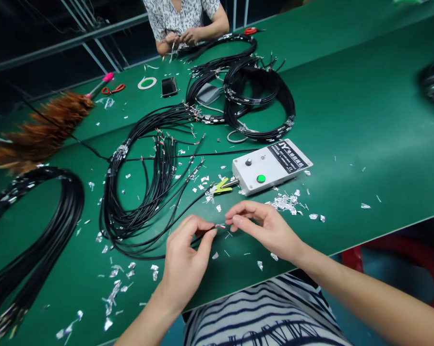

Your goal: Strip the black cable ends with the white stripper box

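Observation:
My left hand (190, 250) is closed in a pinch on a black cable (202, 234). Thin coloured wires (220, 226), a red one among them, stick out of its stripped end beyond the fingertips. Right beside these wire tips is my right hand (265, 226), its thumb brought in against the bent fingers; what lies between them, if anything, is too small to make out. Behind the hands stands a grey-white box (263, 168) with a black knob and a green button. A yellow-green clip (221, 186) sits on the shaft at its left end.
Coiled black cables lie left (112, 202), far left (66, 206) and behind the box (289, 105). Foil scraps (287, 202) litter the green table (364, 144). Red-handled scissors (113, 89), a tape roll (147, 83), a phone (169, 87) and a brown duster (47, 125) lie farther back. Another person (188, 21) sits opposite.

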A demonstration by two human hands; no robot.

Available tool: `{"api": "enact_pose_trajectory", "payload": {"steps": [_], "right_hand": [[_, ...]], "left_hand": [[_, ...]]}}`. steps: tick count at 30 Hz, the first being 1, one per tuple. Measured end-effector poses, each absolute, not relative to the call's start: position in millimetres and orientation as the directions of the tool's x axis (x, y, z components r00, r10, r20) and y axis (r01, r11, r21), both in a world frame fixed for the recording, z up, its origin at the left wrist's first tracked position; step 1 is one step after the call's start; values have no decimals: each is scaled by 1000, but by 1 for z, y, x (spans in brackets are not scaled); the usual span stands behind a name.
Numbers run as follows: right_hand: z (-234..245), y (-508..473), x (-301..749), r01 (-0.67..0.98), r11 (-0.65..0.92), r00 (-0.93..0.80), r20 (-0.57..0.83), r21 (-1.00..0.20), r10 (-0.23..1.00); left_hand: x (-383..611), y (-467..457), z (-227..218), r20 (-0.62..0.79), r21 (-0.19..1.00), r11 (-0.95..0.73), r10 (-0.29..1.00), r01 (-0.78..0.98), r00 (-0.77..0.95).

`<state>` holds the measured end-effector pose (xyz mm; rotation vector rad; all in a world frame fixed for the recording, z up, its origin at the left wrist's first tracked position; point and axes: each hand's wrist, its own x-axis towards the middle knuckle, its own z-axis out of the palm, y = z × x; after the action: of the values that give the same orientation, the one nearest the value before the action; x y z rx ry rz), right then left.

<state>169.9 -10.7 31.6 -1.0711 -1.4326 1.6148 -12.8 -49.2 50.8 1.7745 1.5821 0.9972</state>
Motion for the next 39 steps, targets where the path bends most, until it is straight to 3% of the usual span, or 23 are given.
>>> {"api": "enact_pose_trajectory", "payload": {"steps": [9,17,21,24,28,31,34,36,39], "right_hand": [[30,-12,169,-18,-131,-478,-107,-991,872],[31,-6,174,-67,-432,-561,-324,-899,762],[30,1,178,-107,-554,-650,-364,-825,667],[29,6,180,-90,-578,-700,-361,-811,616],[28,9,179,-102,-626,-737,-364,-773,569],[27,7,176,-125,-619,-736,-346,-775,582],[26,0,170,-185,-583,-702,-309,-791,642],[25,-6,165,-240,-572,-659,-301,-784,689],[25,-12,160,-271,-574,-622,-315,-773,717]], "left_hand": [[-4,-53,54,317,731,-304,944,611,90],[-4,-55,51,420,611,-442,884,657,205],[-6,-58,47,419,541,-486,863,686,281],[-7,-59,47,392,563,-492,866,665,309],[-8,-59,49,359,676,-447,894,586,267],[-7,-60,51,275,794,-335,942,507,191],[-3,-61,49,3,959,-26,997,282,79],[1,-62,48,-182,980,178,983,84,33],[5,-60,45,-300,950,298,954,-88,-9]]}}
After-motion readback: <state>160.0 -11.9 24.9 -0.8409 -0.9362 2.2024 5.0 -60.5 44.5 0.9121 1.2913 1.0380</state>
